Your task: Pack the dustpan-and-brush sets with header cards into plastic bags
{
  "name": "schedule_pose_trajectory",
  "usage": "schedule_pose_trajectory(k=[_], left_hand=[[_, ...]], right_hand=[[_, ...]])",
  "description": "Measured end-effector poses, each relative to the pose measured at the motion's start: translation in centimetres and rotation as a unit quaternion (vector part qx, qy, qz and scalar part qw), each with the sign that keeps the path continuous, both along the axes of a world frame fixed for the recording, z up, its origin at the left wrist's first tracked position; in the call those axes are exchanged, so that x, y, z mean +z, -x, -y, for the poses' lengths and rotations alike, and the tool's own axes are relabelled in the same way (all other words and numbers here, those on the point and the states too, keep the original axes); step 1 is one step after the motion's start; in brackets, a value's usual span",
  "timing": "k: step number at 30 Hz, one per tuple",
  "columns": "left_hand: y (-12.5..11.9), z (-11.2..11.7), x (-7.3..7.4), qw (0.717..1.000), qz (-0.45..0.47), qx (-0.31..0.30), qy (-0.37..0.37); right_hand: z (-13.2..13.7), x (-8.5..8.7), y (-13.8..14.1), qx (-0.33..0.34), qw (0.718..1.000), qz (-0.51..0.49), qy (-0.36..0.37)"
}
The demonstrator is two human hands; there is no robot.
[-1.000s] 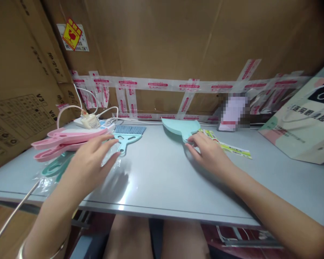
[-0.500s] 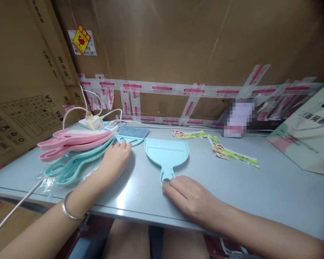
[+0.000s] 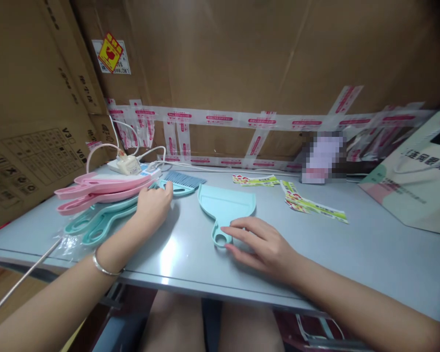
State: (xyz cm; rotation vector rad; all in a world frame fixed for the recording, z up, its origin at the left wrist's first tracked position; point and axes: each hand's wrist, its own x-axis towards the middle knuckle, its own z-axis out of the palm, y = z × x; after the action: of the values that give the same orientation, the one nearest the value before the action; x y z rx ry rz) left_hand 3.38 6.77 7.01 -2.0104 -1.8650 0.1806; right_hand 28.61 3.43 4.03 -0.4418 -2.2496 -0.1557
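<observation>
My left hand (image 3: 153, 205) is closed at the near end of a turquoise hand brush (image 3: 183, 188) with blue-grey bristles pointing away; the grip itself is mostly hidden under my fingers. A turquoise dustpan (image 3: 227, 201) lies flat on the table, its handle with a round hole pointing toward me. Beside that handle is my right hand (image 3: 260, 244), fingers apart, fingertips at the handle's right side. Left of my left hand lie stacked pink dustpans (image 3: 99, 188) and turquoise dustpans (image 3: 106, 222), partly on clear plastic.
Printed label strips (image 3: 256, 181) and more strips (image 3: 311, 208) lie behind and right of the dustpan. A white charger (image 3: 129, 165) with cables sits at the back left. Cardboard boxes (image 3: 220, 58) wall the back; a blurred phone (image 3: 322, 156) leans there. A printed bag (image 3: 414, 181) stands right.
My right hand has loosened from the dustpan handle, its fingers spreading. The dustpan's handle has swung slightly left. My left hand has shifted a little left and the brush has turned slightly.
</observation>
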Motion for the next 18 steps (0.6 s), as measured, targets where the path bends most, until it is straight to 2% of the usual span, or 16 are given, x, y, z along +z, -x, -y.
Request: schedule_pose_trajectory(k=[3, 6, 9, 11, 13, 15, 18], left_hand=[[0.3, -0.1, 0.5, 0.999, 0.026, -0.015, -0.029], [0.6, 0.0, 1.3, 0.988, 0.047, -0.067, -0.132], [0.0, 0.4, 2.5, 0.948, 0.055, -0.138, -0.283], [-1.1, 0.8, 3.0, 0.911, 0.045, -0.224, -0.343], [-2.6, 1.5, 2.9, 0.881, 0.024, -0.325, -0.343], [-4.1, 2.2, 2.2, 0.858, 0.003, -0.407, -0.312], [-5.8, 3.1, 0.6, 0.85, -0.012, -0.458, -0.259]], right_hand=[[-0.4, 0.4, -0.5, 0.0, 0.999, -0.035, 0.016], [-1.1, 0.9, -1.1, -0.022, 0.995, -0.086, 0.036], [-2.1, 1.1, -1.8, -0.073, 0.986, -0.129, 0.077], [-3.0, 0.9, -2.3, -0.123, 0.979, -0.131, 0.096], [-3.7, 0.4, -2.8, -0.17, 0.975, -0.109, 0.087], [-4.1, -0.2, -3.1, -0.199, 0.976, -0.073, 0.047], [-4.1, -0.6, -3.1, -0.197, 0.98, -0.013, 0.006]])
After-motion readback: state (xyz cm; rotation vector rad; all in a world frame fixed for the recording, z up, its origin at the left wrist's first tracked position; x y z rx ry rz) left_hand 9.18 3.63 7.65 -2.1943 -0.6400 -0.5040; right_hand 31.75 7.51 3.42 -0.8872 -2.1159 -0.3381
